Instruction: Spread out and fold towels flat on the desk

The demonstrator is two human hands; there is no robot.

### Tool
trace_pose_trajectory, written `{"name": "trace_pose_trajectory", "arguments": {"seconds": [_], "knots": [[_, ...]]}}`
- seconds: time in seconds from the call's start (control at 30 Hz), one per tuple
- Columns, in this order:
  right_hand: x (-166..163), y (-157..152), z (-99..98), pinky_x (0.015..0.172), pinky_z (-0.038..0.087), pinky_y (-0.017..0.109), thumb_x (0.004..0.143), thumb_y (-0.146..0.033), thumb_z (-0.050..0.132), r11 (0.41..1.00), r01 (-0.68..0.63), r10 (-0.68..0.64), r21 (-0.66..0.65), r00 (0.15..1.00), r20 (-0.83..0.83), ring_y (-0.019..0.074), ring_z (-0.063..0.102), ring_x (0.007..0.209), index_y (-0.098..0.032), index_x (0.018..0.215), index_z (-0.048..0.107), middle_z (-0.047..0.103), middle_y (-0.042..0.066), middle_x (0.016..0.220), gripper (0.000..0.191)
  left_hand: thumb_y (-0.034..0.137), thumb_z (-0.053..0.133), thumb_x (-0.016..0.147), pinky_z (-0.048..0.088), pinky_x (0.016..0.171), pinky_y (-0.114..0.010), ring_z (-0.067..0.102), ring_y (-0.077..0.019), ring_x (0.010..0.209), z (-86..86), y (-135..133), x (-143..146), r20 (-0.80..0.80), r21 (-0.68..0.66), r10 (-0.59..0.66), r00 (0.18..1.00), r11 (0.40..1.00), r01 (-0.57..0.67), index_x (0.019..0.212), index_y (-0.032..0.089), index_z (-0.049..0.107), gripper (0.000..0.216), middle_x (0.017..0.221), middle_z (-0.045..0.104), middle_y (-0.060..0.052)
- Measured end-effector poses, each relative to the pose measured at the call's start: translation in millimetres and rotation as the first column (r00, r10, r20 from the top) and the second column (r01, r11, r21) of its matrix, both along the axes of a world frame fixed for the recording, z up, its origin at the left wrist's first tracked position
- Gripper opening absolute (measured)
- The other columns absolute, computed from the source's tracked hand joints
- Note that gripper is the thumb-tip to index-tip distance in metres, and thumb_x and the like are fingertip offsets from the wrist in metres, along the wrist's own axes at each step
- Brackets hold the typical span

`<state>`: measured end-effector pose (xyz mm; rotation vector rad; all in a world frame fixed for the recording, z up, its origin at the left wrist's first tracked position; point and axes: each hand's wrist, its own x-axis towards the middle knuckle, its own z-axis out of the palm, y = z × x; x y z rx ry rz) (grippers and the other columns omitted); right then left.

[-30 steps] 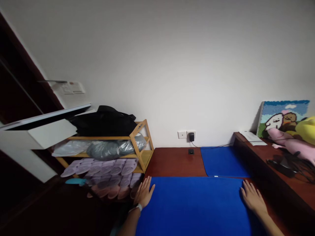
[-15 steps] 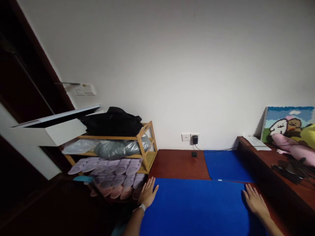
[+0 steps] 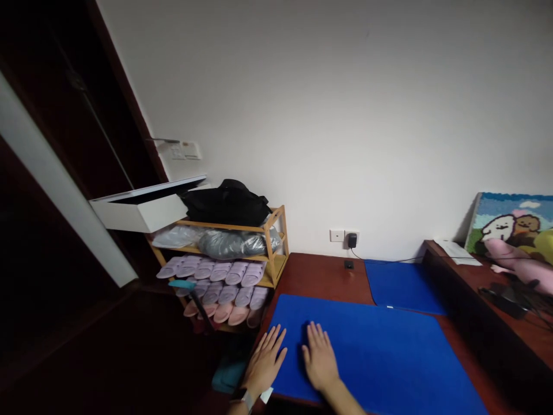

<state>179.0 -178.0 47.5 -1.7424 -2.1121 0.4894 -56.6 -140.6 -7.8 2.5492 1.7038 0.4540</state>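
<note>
A large blue mat [image 3: 389, 351] lies spread over a reddish-brown wooden desk [image 3: 315, 276]. My left hand [image 3: 265, 360], with a watch on its wrist, is at the mat's left edge, fingers stretched out. Beside it, my right hand [image 3: 319, 354] is over the left part of the mat, palm down and fingers extended, holding nothing. A white tag [image 3: 266, 395] shows by the left wrist at the near edge. Behind the large mat lies a smaller blue piece [image 3: 401, 285], close to the wall.
To the left, a wooden rack [image 3: 276, 268] holds slippers [image 3: 224, 274], plastic-wrapped items, a black bag [image 3: 228, 204] and a white box [image 3: 142, 213]. A black plug [image 3: 352, 240] with a cable sits in the wall socket. On the right ledge are a pink plush toy [image 3: 514, 265] and a fluffy picture [image 3: 510, 222].
My right hand has moved left across the mat, from its right edge to near my left hand. My left hand has come slightly nearer to me. The view has turned left.
</note>
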Motion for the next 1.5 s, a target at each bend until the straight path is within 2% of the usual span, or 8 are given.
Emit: {"name": "trace_pose_trajectory", "arguments": {"seconds": [0.13,0.27,0.4,0.73,0.93,1.17,1.37,1.5], "knots": [[-53.0,3.1,-11.0,0.127,0.012,0.05,0.103,-0.045,0.02,0.996,-0.074,0.073,-0.044,0.997,-0.033,0.0249,0.011,0.155,-0.017,0.159,0.026,0.019,0.004,0.166,0.063,0.05,0.035,0.104,0.029,0.124,-0.047,0.032,-0.023,0.151,0.7,-2.3,0.1,-0.028,-0.009,0.006,1.0,1.0,-0.006,0.159,0.035,0.027,0.057,0.165,0.033,0.0],[-30.4,-6.3,-22.7,0.127,0.011,0.052,0.102,-0.047,0.022,0.998,-0.039,0.038,-0.051,0.999,-0.007,0.0249,0.01,0.155,-0.019,0.159,0.025,0.016,0.004,0.167,0.064,0.049,0.035,0.104,0.028,0.125,-0.046,0.03,-0.0223,0.152,5.1,-1.6,2.4,-0.015,0.01,0.003,1.0,1.0,-0.003,0.159,0.035,0.025,0.057,0.166,0.031,0.001],[51.4,-29.4,-30.8,0.126,0.014,0.053,0.101,-0.052,0.023,0.991,0.129,-0.126,-0.045,0.989,0.079,0.0258,0.015,0.155,-0.022,0.159,0.029,0.02,0.002,0.166,0.066,0.051,0.035,0.104,0.028,0.124,-0.047,0.031,-0.023,0.152,6.0,-1.2,3.1,-0.004,0.0,0.013,1.0,1.0,-0.013,0.159,0.036,0.025,0.058,0.167,0.03,0.001],[357.9,-114.0,-106.4,0.122,0.022,0.057,0.085,-0.062,0.016,0.82,0.568,-0.561,0.072,0.773,0.295,0.0322,0.025,0.152,-0.024,0.145,0.056,0.041,0.005,0.16,0.081,0.052,0.037,0.104,0.028,0.125,-0.045,0.031,-0.0215,0.151,1.1,6.8,1.1,-0.03,0.012,0.022,0.999,1.0,-0.022,0.158,0.037,0.03,0.057,0.165,0.033,0.002],[429.7,-142.0,-119.9,0.122,0.027,0.051,0.082,-0.06,0.007,0.76,0.648,-0.629,0.049,0.715,0.304,0.0292,0.028,0.151,-0.02,0.15,0.049,0.039,0.004,0.161,0.09,0.053,0.035,0.104,0.027,0.125,-0.045,0.031,-0.0211,0.152,-1.0,11.1,0.7,-0.046,0.004,0.016,0.999,1.0,-0.015,0.157,0.036,0.03,0.056,0.165,0.032,0.002],[367.1,-102.4,-85.6,0.124,0.022,0.053,0.09,-0.057,0.011,0.778,0.598,-0.628,0.191,0.755,0.191,0.0307,0.023,0.153,-0.012,0.154,0.04,0.036,0.009,0.162,0.083,0.055,0.035,0.103,0.029,0.124,-0.045,0.032,-0.0208,0.151,0.4,13.1,-5.7,-0.085,0.001,0.003,0.996,1.0,-0.002,0.158,0.037,0.03,0.057,0.165,0.033,0.003],[204.2,-14.1,-7.4,0.127,0.016,0.046,0.102,-0.052,0.018,0.964,0.251,-0.258,0.09,0.963,0.077,0.0236,0.018,0.154,-0.016,0.158,0.031,0.027,0.003,0.165,0.068,0.051,0.035,0.104,0.031,0.124,-0.046,0.036,-0.0229,0.149,13.2,41.7,13.5,-0.034,0.078,0.025,0.999,0.997,-0.023,0.156,0.033,0.036,0.055,0.164,0.037,0.0],[99.5,40.7,17.1,0.128,0.012,0.045,0.103,-0.05,0.018,0.997,0.081,-0.081,0.011,0.996,0.027,0.0232,0.013,0.155,-0.015,0.159,0.024,0.019,0.003,0.167,0.066,0.052,0.035,0.104,0.032,0.123,-0.046,0.036,-0.0241,0.149,16.1,72.7,35.9,-0.036,0.041,0.02,0.999,0.999,-0.019,0.153,0.028,0.043,0.055,0.163,0.039,-0.004]]}}
